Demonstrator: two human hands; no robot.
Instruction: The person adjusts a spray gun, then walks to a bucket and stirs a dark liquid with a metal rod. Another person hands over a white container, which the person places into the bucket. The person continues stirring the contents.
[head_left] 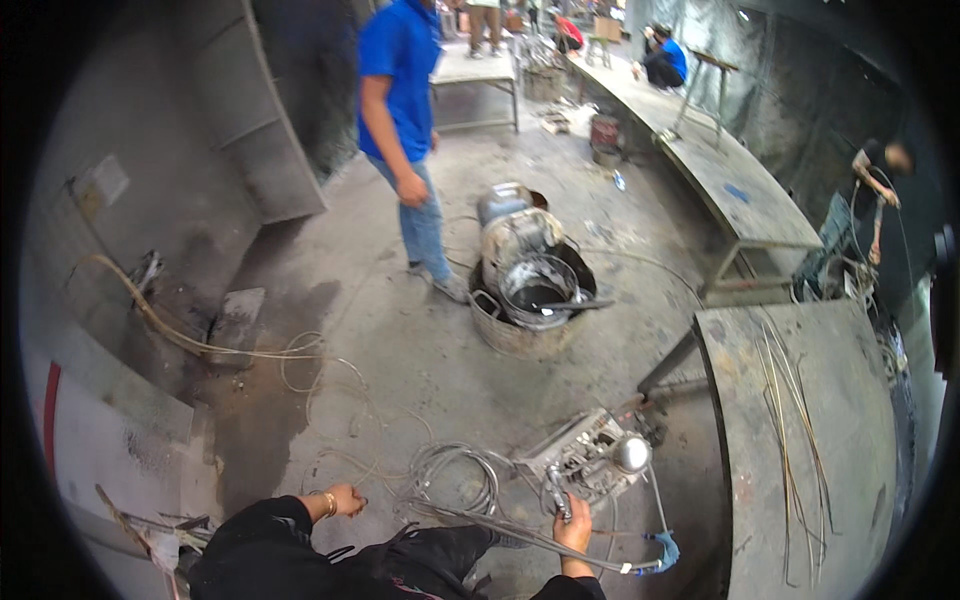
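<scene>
My right hand (573,532) is closed round a metal spray gun (557,492), with hoses trailing near it. Close beyond the gun, a paint-spattered pump machine (590,455) with a rounded shiny metal top sits on the floor. My left hand (347,499), a bracelet at its wrist, hangs apart over the floor with its fingers curled in; I see nothing in them. Between the hands lies a coiled grey hose (455,478). A blue wrapping (667,553) covers a hose joint to the right of my right hand.
Thin bent rods lie on a metal table (740,400) at right. Ahead stands a wide tub (500,333) holding a dark-filled bucket (540,285), beside a person in blue (405,90). A loose hose (250,351) crosses the floor at left. A long bench (760,205) stretches back; others work farther off.
</scene>
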